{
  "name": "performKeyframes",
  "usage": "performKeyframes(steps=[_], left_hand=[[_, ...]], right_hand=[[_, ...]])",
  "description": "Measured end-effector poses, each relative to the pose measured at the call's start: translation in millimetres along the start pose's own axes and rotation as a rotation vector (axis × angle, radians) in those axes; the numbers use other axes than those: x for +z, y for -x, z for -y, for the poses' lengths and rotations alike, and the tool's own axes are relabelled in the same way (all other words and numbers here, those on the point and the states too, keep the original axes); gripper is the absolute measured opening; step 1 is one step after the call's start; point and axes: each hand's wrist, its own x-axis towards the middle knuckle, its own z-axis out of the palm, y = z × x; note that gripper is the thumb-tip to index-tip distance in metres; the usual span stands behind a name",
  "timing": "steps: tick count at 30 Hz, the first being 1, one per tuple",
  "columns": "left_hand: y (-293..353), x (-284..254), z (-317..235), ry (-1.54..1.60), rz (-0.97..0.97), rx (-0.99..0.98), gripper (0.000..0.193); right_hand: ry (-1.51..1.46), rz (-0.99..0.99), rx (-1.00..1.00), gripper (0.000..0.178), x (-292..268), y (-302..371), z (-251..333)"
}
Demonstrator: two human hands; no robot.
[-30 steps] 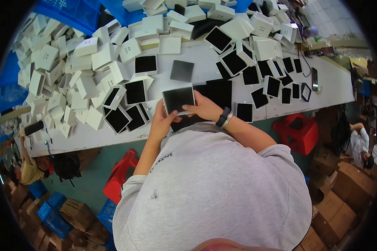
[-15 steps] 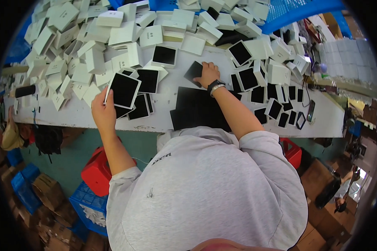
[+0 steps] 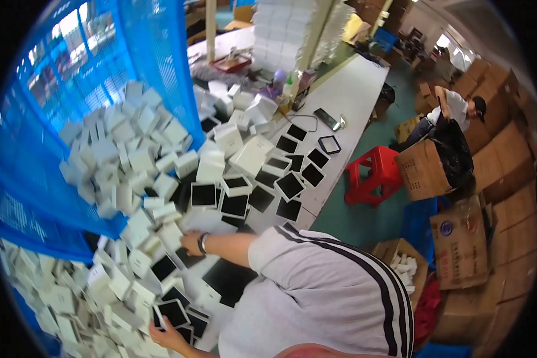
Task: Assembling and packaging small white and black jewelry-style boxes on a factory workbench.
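Left hand, gripping one box; right hand, well apart — the nearer to one dark panel, partly beneath it — grip unclear.

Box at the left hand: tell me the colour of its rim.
White, framing a black face; the box shows best in the head view.

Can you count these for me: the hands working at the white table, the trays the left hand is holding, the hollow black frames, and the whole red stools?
Hands: 2, left hand and right hand
Held white-edged tray: 1
Hollow black frame: 1
Red stool: 1
Total: 5
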Motion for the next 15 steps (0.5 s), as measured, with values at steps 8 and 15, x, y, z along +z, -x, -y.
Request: performKeyframes(steps=[8, 15], left_hand=[[0, -45, -70, 0.172, -0.124, 0.041, 0.041], [28, 8, -158, 1.514, 0.719, -0.392, 0.047]], right_hand=[[-0.197, -0.337, -0.215, 0.025, -55, 66, 9], [-0.068, -0.265, -0.628, 0.018, -111, 175, 59]])
